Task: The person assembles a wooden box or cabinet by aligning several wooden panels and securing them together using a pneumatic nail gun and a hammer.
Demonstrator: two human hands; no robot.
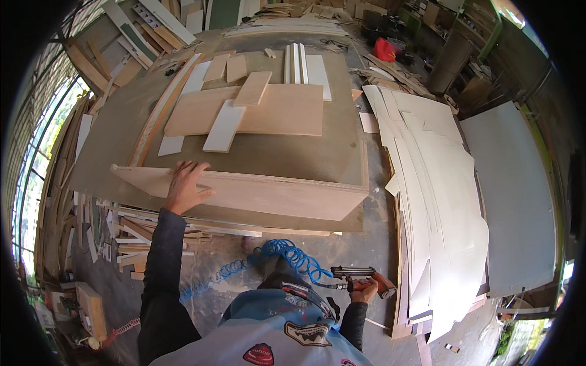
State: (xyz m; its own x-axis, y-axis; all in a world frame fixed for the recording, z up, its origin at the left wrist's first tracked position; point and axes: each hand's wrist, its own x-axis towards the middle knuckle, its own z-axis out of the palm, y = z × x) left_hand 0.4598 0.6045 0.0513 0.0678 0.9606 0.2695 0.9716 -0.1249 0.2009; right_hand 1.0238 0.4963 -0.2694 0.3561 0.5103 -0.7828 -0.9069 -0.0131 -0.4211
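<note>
Left hand [187, 190], pale panel [268, 196] beneath, mostly rightward

Gap between upright board [274, 194] and panels [293, 110]; blue hose [284, 246] an obstacle beside right hand [364, 290].

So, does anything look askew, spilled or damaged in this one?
Mildly: the white sheets on the right lie fanned, their edges out of line, and offcuts lie jumbled at the left. The board on edge isn't odd: the left hand holds it. No spill shows.
</note>
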